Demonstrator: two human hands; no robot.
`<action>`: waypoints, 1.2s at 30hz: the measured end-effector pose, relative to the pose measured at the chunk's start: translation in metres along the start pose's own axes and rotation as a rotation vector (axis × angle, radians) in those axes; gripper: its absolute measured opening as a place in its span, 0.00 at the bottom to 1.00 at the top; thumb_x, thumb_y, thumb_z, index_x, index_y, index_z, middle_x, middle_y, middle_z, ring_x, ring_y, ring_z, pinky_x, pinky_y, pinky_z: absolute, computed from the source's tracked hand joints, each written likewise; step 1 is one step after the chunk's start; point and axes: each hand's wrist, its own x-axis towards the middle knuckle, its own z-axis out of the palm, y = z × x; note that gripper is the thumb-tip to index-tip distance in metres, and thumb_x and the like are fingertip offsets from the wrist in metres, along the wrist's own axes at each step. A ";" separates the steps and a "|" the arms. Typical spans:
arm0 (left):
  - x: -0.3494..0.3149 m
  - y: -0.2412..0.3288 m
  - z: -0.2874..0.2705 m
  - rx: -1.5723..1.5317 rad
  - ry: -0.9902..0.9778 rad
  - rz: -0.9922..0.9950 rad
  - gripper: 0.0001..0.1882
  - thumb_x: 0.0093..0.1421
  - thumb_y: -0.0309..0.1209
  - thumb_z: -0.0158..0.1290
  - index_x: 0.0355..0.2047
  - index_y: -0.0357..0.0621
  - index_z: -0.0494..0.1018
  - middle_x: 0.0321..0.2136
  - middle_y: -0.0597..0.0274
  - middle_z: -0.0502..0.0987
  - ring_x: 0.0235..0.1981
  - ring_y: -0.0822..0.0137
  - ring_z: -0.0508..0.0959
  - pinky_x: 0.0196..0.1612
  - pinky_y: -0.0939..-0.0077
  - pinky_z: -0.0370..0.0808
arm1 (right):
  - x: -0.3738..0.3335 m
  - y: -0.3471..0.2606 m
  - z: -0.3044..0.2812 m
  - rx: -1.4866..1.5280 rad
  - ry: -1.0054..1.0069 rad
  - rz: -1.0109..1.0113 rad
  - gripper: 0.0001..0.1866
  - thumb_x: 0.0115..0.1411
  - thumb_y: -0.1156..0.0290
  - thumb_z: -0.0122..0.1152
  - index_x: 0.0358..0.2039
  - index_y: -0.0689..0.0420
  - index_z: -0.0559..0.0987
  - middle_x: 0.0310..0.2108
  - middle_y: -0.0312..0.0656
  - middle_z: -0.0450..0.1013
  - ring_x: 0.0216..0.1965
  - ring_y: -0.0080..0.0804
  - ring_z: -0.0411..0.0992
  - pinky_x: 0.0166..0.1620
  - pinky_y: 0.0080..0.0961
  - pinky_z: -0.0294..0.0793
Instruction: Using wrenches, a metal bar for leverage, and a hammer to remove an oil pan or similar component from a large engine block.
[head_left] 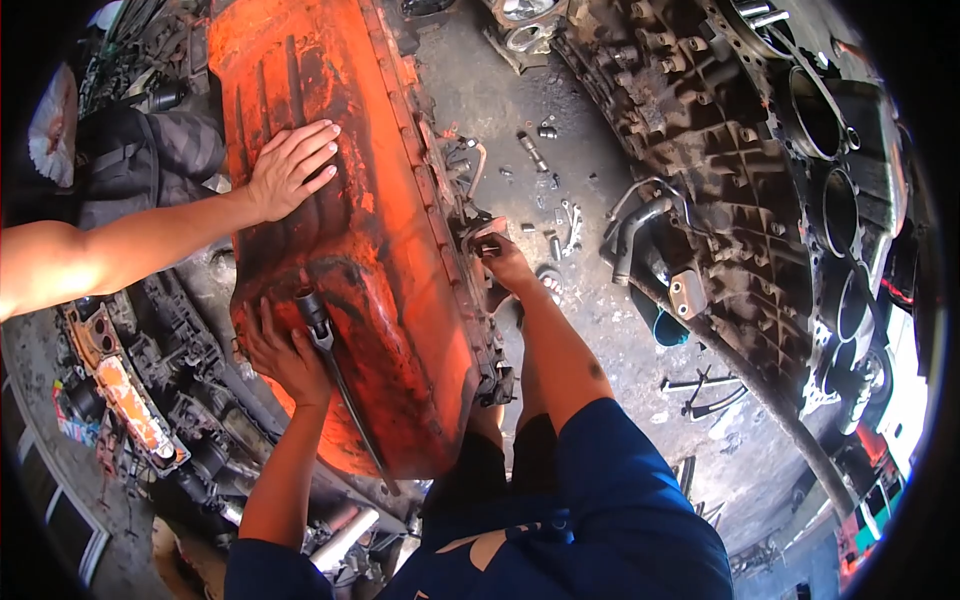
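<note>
A large orange oil pan (400, 300), its paint worn and smeared with black grease, lies lengthwise before me. My left hand (287, 362) rests open on its near left part, fingers spread. Beside my left thumb, a long-handled socket wrench (345, 395) lies on the pan, its socket end pointing away from me. My right hand (508, 263) is at the pan's right edge by the row of bolts, its fingers pinched together. What they hold, if anything, is too dark and small to make out. Another person's hand (293, 172) lies flat on the pan farther up.
To the right stands a big greasy engine block (720, 200) with round bores. Wrenches (570, 228), sockets and an extension (532, 152) lie on the stained floor between. A pipe (790, 425) runs along the right. Engine parts and an orange-and-white gasketed cover (130, 390) crowd the left.
</note>
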 end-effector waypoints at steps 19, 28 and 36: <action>-0.003 -0.008 -0.002 -0.014 0.002 0.002 0.32 0.68 0.54 0.29 0.65 0.51 0.56 0.67 0.54 0.52 0.68 0.50 0.49 0.67 0.45 0.36 | 0.010 -0.050 0.002 0.089 -0.075 0.841 0.16 0.58 0.58 0.63 0.38 0.57 0.76 0.31 0.35 0.76 0.31 0.28 0.72 0.36 0.25 0.70; 0.000 -0.005 -0.004 -0.022 -0.002 -0.008 0.31 0.68 0.53 0.29 0.65 0.51 0.57 0.67 0.53 0.52 0.68 0.51 0.49 0.67 0.46 0.36 | -0.007 -0.032 -0.003 0.225 0.047 0.216 0.14 0.59 0.58 0.61 0.37 0.56 0.78 0.29 0.38 0.76 0.30 0.24 0.72 0.33 0.19 0.68; 0.000 -0.003 0.004 -0.029 0.016 0.023 0.30 0.69 0.52 0.29 0.65 0.51 0.57 0.67 0.54 0.53 0.68 0.51 0.49 0.67 0.45 0.37 | 0.008 -0.018 -0.007 -0.285 -0.213 0.393 0.23 0.63 0.48 0.51 0.39 0.57 0.77 0.26 0.34 0.75 0.26 0.36 0.74 0.35 0.28 0.73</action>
